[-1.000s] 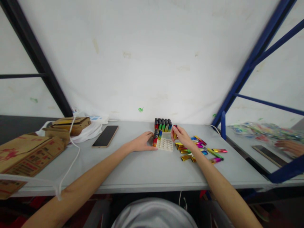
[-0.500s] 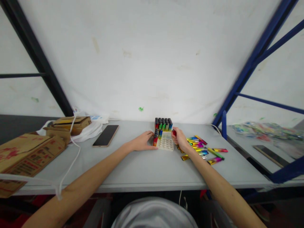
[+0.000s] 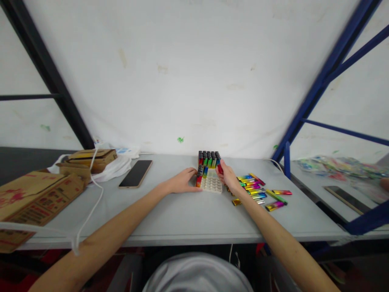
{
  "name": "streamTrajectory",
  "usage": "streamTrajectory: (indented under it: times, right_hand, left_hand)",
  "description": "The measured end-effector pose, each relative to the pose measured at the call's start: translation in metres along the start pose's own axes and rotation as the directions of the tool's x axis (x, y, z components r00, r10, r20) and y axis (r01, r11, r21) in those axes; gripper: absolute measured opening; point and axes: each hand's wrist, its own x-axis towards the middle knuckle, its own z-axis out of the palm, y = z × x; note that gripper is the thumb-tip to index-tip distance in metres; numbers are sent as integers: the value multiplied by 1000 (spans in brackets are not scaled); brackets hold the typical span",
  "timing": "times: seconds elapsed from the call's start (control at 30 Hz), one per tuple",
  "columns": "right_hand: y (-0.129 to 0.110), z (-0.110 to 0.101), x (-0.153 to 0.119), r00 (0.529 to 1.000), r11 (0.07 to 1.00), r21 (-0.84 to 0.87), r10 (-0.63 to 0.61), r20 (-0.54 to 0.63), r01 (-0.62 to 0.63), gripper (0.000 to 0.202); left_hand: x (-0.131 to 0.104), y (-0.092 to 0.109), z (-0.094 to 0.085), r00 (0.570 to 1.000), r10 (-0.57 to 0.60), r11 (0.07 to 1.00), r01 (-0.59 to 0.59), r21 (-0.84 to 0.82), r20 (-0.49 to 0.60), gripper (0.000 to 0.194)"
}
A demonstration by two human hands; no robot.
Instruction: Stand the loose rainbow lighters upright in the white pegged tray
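A pale tray point(image 3: 212, 185) with rows of round holes sits on the table. Lighters with black tops stand upright in it: a red row point(image 3: 199, 177) along the left edge and a blue one point(image 3: 205, 172) beside it. My left hand point(image 3: 182, 181) curves around the tray's left side, thumb at the near corner and fingers farther back, gripping it. In my right hand point(image 3: 228, 178) a red lighter point(image 3: 219, 168) is pinched above the tray's right side. Behind the tray stands a packed block of upright lighters point(image 3: 209, 159), in several colours.
Loose shiny lighters point(image 3: 252, 188) lie in a pile right of the tray, partly behind my right forearm. A phone point(image 3: 135, 173) lies to the left, near cardboard boxes point(image 3: 39, 194) and a white cable point(image 3: 99, 186). Beyond the blue frame point(image 3: 326, 77) are another phone point(image 3: 346, 198) and clear plastic packets.
My right hand has moved slightly left and turned, bringing the red lighter over the tray's right side. My left hand stays put. Something blurred appears at the far right edge.
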Motion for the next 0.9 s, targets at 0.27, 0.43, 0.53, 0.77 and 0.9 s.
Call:
streamTrajectory:
  times: [0.27,0.43,0.53,0.77,0.9]
  right_hand:
    - [4,1,0,938,901,-273,-347,17,338,54]
    - [2,-4,-2,901,805,-442,-434,15,395,42]
    - [-2,-5,-6,903,805,-437,-427,41,400,39]
    - [-9,-3,-8,890,712,-541,-415,189,447,39]
    - [-6,0,-3,867,635,-599,-433,249,489,43]
  left_hand:
    - [0,1,-1,1000,7,1000,-7,-8,-2,63]
    - [0,-1,0,1000,0,1000,0,-3,-5,66]
    - [0,-1,0,1000,-1,1000,1,6,-1,65]
    - [-1,1,-1,1000,-2,1000,2,-1,14,65]
    - [-1,3,-1,1000,-13,1000,13,6,20,65]
